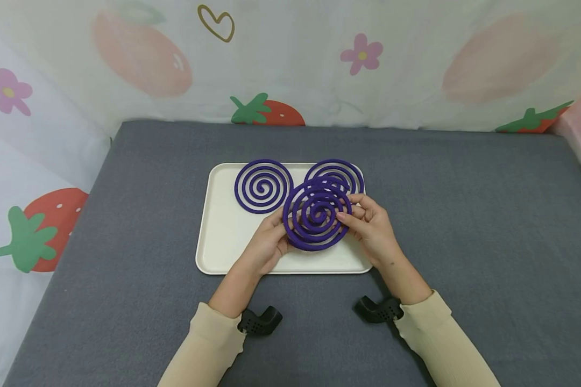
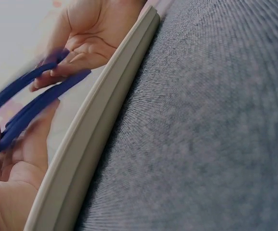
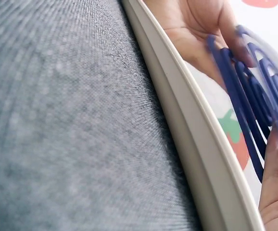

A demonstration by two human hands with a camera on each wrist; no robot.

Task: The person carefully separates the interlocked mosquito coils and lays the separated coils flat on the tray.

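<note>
Over the tray, both hands hold two purple mosquito coils [image 1: 321,213], one above the other, which overlap in the head view. The left hand [image 1: 263,244] grips the near left edge, its thumb reaching between the layers in the right wrist view. From the right side, the right hand [image 1: 377,236] pinches a coil between thumb and fingers. A gap shows between the upper coil [image 2: 14,91] and the lower coil [image 2: 38,103] in the left wrist view. Another coil [image 1: 263,187] lies at the tray's back left. Partly hidden behind the held pair is a coil [image 1: 336,161] at the back right.
The white rectangular tray [image 1: 232,236] has a raised rim and rests on a grey cloth-covered table [image 1: 465,215]. A curtain printed with fruit and flowers [image 1: 290,64] hangs behind and to the left. Black wrist cameras [image 1: 261,321] sit below both cuffs.
</note>
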